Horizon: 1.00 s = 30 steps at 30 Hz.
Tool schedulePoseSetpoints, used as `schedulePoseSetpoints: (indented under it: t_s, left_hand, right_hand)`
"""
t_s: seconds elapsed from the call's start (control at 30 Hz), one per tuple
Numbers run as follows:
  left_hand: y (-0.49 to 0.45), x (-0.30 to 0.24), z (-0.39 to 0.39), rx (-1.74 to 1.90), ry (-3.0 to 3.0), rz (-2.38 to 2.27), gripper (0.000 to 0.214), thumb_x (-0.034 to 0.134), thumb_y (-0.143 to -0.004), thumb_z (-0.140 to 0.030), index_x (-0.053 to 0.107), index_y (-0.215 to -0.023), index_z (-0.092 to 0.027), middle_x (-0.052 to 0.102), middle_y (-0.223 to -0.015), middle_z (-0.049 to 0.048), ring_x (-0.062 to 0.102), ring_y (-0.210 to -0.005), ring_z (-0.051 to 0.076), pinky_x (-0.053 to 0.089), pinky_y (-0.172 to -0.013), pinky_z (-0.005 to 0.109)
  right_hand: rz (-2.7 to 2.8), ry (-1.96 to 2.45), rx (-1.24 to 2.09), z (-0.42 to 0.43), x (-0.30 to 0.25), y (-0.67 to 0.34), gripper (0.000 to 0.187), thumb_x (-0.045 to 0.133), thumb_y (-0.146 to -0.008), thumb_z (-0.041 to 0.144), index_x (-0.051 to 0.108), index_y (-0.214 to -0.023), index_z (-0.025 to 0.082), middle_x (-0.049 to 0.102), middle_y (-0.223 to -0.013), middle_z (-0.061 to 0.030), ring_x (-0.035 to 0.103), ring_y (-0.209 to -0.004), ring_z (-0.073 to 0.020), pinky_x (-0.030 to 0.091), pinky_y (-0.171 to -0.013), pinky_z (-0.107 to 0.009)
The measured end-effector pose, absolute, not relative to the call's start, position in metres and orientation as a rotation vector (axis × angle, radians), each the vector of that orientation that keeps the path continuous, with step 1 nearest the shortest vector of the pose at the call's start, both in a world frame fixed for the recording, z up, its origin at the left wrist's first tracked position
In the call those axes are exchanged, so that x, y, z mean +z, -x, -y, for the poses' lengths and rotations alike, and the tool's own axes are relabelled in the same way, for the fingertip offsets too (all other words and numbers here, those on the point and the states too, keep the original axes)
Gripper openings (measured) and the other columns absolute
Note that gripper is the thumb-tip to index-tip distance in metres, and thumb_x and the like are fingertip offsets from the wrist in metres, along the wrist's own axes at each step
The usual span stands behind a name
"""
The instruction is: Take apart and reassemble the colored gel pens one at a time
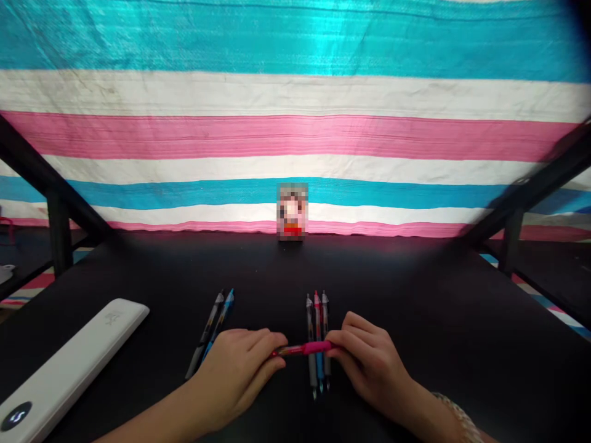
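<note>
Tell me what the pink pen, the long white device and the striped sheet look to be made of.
Pink pen: likely plastic, as part of its barrel looks see-through; the opaque pink grip could be rubber.
Long white device: probably hard plastic, smooth and satin, with rounded edges.
Striped sheet: seemingly plastic tarpaulin, from its fine creases and the shiny patch near the top.

Pink-gripped pen (303,349), black table (175,264)
</note>
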<state>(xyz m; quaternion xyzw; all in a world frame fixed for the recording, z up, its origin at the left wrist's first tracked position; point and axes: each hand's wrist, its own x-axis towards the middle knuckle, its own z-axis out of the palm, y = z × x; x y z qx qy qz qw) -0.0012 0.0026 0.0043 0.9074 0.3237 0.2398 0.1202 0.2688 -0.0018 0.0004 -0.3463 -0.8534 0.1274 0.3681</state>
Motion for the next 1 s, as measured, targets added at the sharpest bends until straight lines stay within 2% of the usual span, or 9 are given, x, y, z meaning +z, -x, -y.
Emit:
schedulePoseSetpoints:
  t_s: [0.1,0.2,0.3,0.5,0.6,0.73,0.87,0.93,1.0]
  left_hand:
    - [0.006,0.001,-0.008,0.993,-2.600,-1.000,0.026,0.052,-0.102,-0.024,0.056,-0.127,-0.018,0.071,-0.090,0.0054,0.067,-0.068,0.017,0.050,-0.061,0.025]
    - [0.012,0.000,-0.011,1.148,-2.494,-0.962,0.025,0.055,-0.099,-0.011,0.060,-0.123,-0.017,0.071,-0.092,0.0060,0.067,-0.071,0.014,0.051,-0.064,0.022]
    - [0.014,0.000,-0.011,1.146,-2.436,-0.952,0.022,0.054,-0.099,-0.011,0.062,-0.118,-0.017,0.072,-0.090,0.0047,0.069,-0.074,0.014,0.052,-0.068,0.022]
    - [0.010,0.006,-0.006,1.089,-2.287,-1.034,0.019,0.054,-0.098,-0.014,0.064,-0.112,-0.021,0.072,-0.083,-0.0008,0.068,-0.065,0.012,0.051,-0.064,0.020]
    - [0.009,0.009,-0.005,1.108,-2.242,-1.052,0.018,0.055,-0.097,-0.016,0.066,-0.110,-0.022,0.072,-0.078,-0.0023,0.068,-0.063,0.011,0.051,-0.063,0.019]
    - [0.008,0.011,-0.004,1.135,-2.195,-1.049,0.017,0.056,-0.097,-0.016,0.068,-0.107,-0.023,0.071,-0.074,-0.0033,0.069,-0.062,0.011,0.051,-0.063,0.018]
    - [0.009,0.010,-0.005,1.097,-2.152,-1.071,0.016,0.056,-0.097,-0.017,0.068,-0.107,-0.023,0.069,-0.071,-0.0043,0.068,-0.060,0.010,0.050,-0.061,0.017]
    - [0.010,0.010,-0.005,1.082,-2.134,-1.078,0.016,0.056,-0.097,-0.018,0.068,-0.106,-0.023,0.068,-0.070,-0.0042,0.067,-0.060,0.010,0.050,-0.060,0.017]
    - [0.010,0.010,-0.005,1.074,-2.122,-1.080,0.016,0.056,-0.098,-0.018,0.069,-0.105,-0.022,0.069,-0.069,-0.0037,0.067,-0.060,0.011,0.050,-0.060,0.018]
  right_hand:
    - [2.123,0.952,0.463,0.002,0.007,-0.271,0.018,0.050,-0.101,0.017,0.061,-0.087,0.019,0.058,-0.067,-0.0024,0.049,-0.064,-0.0180,0.040,-0.056,-0.030]
    - [2.084,0.987,0.541,0.002,0.010,-0.272,0.026,0.046,-0.102,0.018,0.059,-0.080,0.019,0.054,-0.065,-0.0013,0.049,-0.063,-0.0170,0.039,-0.055,-0.028]
    - [2.051,0.995,0.553,0.001,0.007,-0.272,0.027,0.047,-0.103,0.021,0.061,-0.080,0.019,0.054,-0.066,-0.0012,0.050,-0.062,-0.0165,0.040,-0.054,-0.028]
    - [2.000,1.044,0.560,-0.001,0.006,-0.272,0.007,0.061,-0.097,0.022,0.066,-0.094,0.020,0.058,-0.072,-0.0008,0.054,-0.064,-0.0167,0.043,-0.055,-0.027]
    - [2.018,1.037,0.656,0.000,0.010,-0.273,0.012,0.060,-0.098,0.029,0.066,-0.097,0.019,0.058,-0.074,-0.0013,0.054,-0.065,-0.0169,0.045,-0.057,-0.028]
    - [2.023,1.062,0.735,0.001,0.011,-0.273,0.026,0.048,-0.103,0.025,0.061,-0.081,0.019,0.057,-0.072,-0.0013,0.054,-0.066,-0.0165,0.044,-0.060,-0.028]
    - [1.997,1.111,0.735,0.001,0.010,-0.272,0.009,0.056,-0.098,0.025,0.063,-0.095,0.020,0.058,-0.076,-0.0009,0.053,-0.065,-0.0159,0.044,-0.059,-0.028]
    - [1.997,1.107,0.764,0.002,0.011,-0.272,0.012,0.054,-0.099,0.027,0.063,-0.097,0.020,0.059,-0.078,-0.0015,0.054,-0.066,-0.0161,0.045,-0.060,-0.028]
    - [1.997,1.102,0.779,0.002,0.012,-0.273,0.022,0.048,-0.102,0.028,0.062,-0.087,0.020,0.058,-0.076,-0.0014,0.054,-0.066,-0.0157,0.044,-0.059,-0.028]
